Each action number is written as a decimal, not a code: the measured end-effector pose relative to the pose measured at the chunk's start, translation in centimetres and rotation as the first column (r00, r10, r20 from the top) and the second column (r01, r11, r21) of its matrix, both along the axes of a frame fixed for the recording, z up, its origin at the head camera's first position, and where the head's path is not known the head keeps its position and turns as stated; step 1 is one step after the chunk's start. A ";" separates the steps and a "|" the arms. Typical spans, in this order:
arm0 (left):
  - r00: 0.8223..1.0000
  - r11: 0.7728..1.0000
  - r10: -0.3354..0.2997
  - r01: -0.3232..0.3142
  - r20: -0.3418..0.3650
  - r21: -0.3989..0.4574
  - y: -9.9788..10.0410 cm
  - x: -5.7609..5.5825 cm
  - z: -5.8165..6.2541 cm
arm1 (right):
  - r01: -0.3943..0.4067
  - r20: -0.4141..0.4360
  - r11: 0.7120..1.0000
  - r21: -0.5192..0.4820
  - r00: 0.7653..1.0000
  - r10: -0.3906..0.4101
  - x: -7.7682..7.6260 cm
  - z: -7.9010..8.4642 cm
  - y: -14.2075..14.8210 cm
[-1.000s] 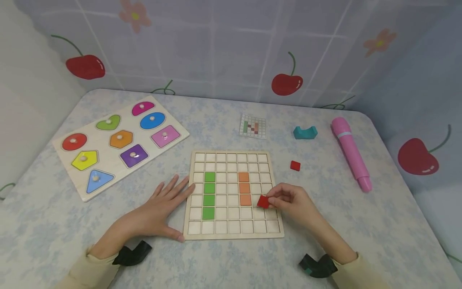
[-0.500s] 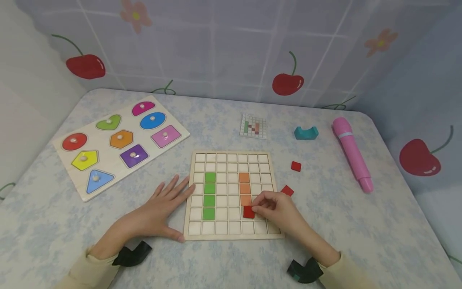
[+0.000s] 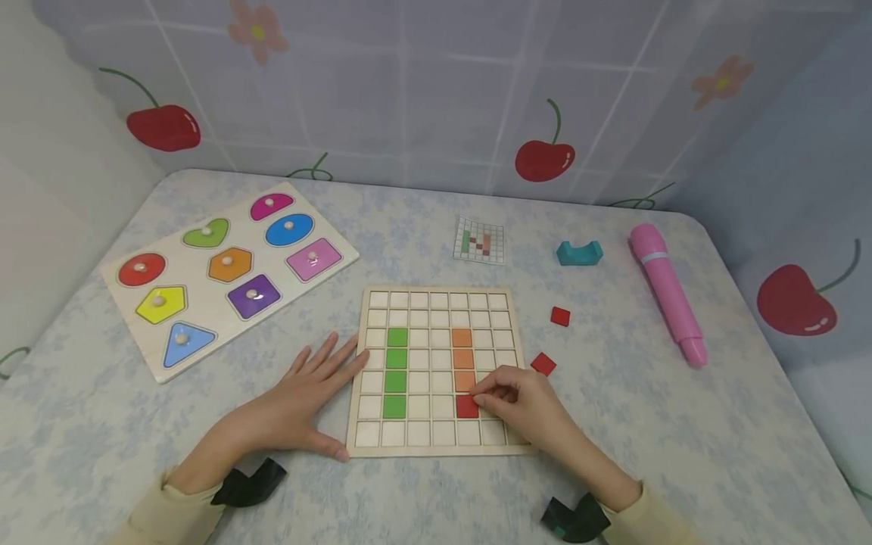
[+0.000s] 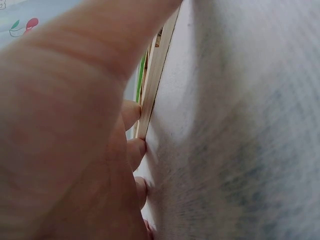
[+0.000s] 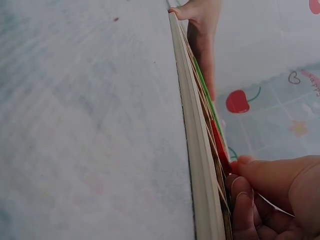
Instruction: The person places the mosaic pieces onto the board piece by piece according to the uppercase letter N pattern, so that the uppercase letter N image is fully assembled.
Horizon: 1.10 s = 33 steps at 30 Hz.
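Note:
A wooden grid board (image 3: 443,449) lies on the table, with a column of green square tiles (image 3: 395,381) and a column of orange tiles (image 3: 463,359). Directly below the orange ones, a red square tile (image 3: 467,406) lies level in a cell. My right hand (image 3: 527,401) has its thumb and fingers curled at this tile's right edge, pinching it; the right wrist view shows the fingertips (image 5: 241,185) close against the red tile (image 5: 219,142). With fingers spread, my left hand (image 3: 300,401) rests against the board's left edge, its fingertips (image 4: 137,150) touching the wooden side.
Two loose red tiles (image 3: 543,364) lie right of the board. Behind it is a small pattern card (image 3: 479,240). A teal notched block (image 3: 579,253) and a pink microphone-shaped stick (image 3: 668,295) lie at the right. A knobbed shape puzzle (image 3: 204,303) occupies the back left.
My right hand has carried the red tile left and toward me, and the tile now lies straight in the cell below the orange column. The left hand has stayed in place.

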<state>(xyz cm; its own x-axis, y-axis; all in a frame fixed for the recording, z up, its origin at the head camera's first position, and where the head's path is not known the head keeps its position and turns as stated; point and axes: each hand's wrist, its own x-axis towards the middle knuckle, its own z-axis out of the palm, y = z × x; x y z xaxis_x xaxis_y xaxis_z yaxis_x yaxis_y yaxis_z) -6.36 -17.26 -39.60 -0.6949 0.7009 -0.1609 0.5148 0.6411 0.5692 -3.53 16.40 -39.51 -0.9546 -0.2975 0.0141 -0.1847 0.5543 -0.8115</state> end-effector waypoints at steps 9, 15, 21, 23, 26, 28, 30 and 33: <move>1.000 1.000 0.001 -0.001 0.005 -0.001 -0.1 0.1 0.0 | -0.017 0.002 0.999 -0.048 1.000 0.017 -0.9 1.5 2.0; 1.000 1.000 0.001 -0.001 0.005 0.002 -0.1 0.3 0.1 | 0.009 -0.050 0.997 0.073 0.999 -0.005 -2.3 2.2 6.0; 1.000 1.000 -0.005 0.005 -0.004 0.000 0.0 0.2 -0.1 | -0.003 -0.067 0.988 0.155 0.998 0.013 -2.8 1.5 8.7; 1.000 1.000 -0.004 0.004 -0.003 0.001 0.0 0.2 -0.1 | -0.044 -0.079 0.986 0.160 0.995 0.057 -3.0 1.2 9.2; 1.000 1.000 -0.004 0.004 -0.006 0.006 0.0 0.1 -0.1 | -0.107 -0.096 0.983 0.147 0.988 0.122 -3.1 0.8 9.8; 1.000 1.000 -0.005 0.005 -0.008 0.010 0.0 0.1 0.0 | -0.126 -0.102 0.983 0.135 0.985 0.140 -3.2 0.6 10.0; 1.000 1.000 -0.005 0.005 -0.008 0.013 0.0 0.0 0.0 | -0.136 -0.109 0.983 0.119 0.983 0.149 -3.2 0.5 10.2; 1.000 1.000 -0.002 0.002 -0.001 0.015 0.0 0.1 0.0 | -0.148 -0.112 0.983 0.113 0.981 0.161 -3.2 0.3 10.4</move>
<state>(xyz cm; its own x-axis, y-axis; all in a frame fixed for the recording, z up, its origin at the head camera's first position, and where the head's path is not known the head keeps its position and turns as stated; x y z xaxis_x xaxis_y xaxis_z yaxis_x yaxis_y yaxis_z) -6.31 -17.27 -39.64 -0.6933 0.7049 -0.1496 0.5168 0.6311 0.5785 -6.72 26.76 -39.22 -0.8903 -0.4470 0.0874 -0.3672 0.5911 -0.7182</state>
